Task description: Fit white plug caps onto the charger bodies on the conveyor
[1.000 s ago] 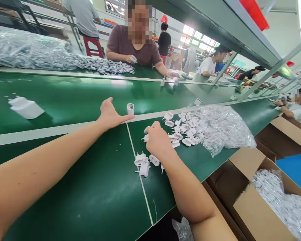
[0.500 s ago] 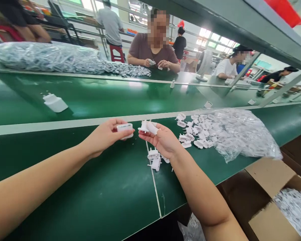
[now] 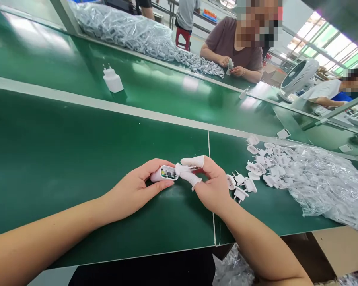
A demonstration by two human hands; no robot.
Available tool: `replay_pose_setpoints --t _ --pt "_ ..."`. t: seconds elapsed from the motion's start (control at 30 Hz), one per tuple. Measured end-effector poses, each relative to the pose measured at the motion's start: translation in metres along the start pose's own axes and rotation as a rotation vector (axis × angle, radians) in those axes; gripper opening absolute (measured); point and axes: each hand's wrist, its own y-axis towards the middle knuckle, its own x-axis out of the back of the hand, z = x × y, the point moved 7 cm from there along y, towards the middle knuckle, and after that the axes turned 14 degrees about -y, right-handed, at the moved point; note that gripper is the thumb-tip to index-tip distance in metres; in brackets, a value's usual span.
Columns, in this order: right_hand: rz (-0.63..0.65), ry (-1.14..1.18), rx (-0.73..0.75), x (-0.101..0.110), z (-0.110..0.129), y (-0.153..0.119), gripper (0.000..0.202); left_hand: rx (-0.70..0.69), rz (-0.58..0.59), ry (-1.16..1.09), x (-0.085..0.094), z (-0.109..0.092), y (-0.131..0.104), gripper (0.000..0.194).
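Observation:
My left hand point(image 3: 150, 180) is closed around a white charger housing point(image 3: 157, 175). Its open end faces right and shows a circuit board inside. In my right hand point(image 3: 210, 180), the thumb and a finger, both in white finger covers, pinch a white plug cap point(image 3: 178, 169) with metal pins. The cap is at the mouth of the housing, partly hidden by the fingers; whether it touches is hard to tell. Just right of my right hand, several loose plug caps point(image 3: 241, 194) lie on the green work surface point(image 3: 92, 159).
A clear plastic bag point(image 3: 325, 174) spills more plug caps at the right. Beyond a pale rail point(image 3: 137, 112), a white charger point(image 3: 112, 80) sits on the green belt point(image 3: 161, 89). Across it, a person point(image 3: 232, 51) handles small parts beside a bagged heap point(image 3: 131, 33). A fan point(image 3: 300, 77) stands there.
My hands have come together, bringing the plug cap to the housing. The housing is turned so its open end faces right. The camera view has tilted and shifted left.

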Motion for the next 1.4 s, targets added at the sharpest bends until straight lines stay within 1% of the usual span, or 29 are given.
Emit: replay_pose_setpoints --t 0.07,0.17,0.23,0.33,0.43,0.5,0.6,0.73,0.83,0.93,1.03,1.17,1.3,1.4 --pt "-0.024 -0.101 0.155 0.002 0.012 -0.006 0.020 -0.034 0.023 0.064 0.001 -0.001 0.000 0.044" --pt "-0.033 -0.183 0.285 0.001 0.019 -0.010 0.026 -0.099 0.081 0.080 -0.002 -0.004 0.000 0.041" --pt "-0.030 -0.210 0.325 -0.002 0.018 -0.011 0.026 -0.138 0.120 0.087 -0.005 -0.005 0.000 0.039" --pt "-0.006 -0.258 0.338 -0.006 0.014 -0.011 0.023 -0.189 0.161 0.134 -0.010 -0.007 -0.002 0.032" --pt "0.010 -0.319 0.399 -0.007 0.018 -0.012 0.021 -0.244 0.184 0.168 -0.011 -0.011 -0.004 0.028" --pt "0.005 -0.356 0.453 -0.006 0.024 -0.013 0.022 -0.257 0.212 0.189 -0.011 -0.013 -0.005 0.028" --pt "-0.013 -0.374 0.506 -0.002 0.030 -0.014 0.026 -0.234 0.248 0.209 -0.011 -0.013 -0.004 0.031" --pt "-0.053 -0.376 0.494 0.003 0.032 -0.014 0.026 -0.195 0.236 0.186 -0.009 -0.010 -0.003 0.032" --pt "-0.022 -0.378 0.475 0.000 0.030 -0.014 0.022 -0.192 0.249 0.162 -0.012 -0.010 -0.004 0.031" --pt "0.006 -0.373 0.479 -0.004 0.029 -0.015 0.023 -0.192 0.224 0.143 -0.012 -0.012 -0.006 0.027" --pt "0.010 -0.364 0.494 -0.006 0.031 -0.017 0.024 -0.216 0.219 0.156 -0.013 -0.016 -0.007 0.027" --pt "0.012 -0.388 0.460 -0.008 0.030 -0.018 0.022 -0.250 0.249 0.187 -0.019 -0.019 -0.011 0.031" --pt "-0.028 -0.373 0.468 -0.007 0.033 -0.020 0.026 -0.292 0.210 0.202 -0.024 -0.021 -0.017 0.033" --pt "-0.028 -0.369 0.456 -0.007 0.035 -0.021 0.027 -0.325 0.190 0.220 -0.029 -0.023 -0.022 0.034"
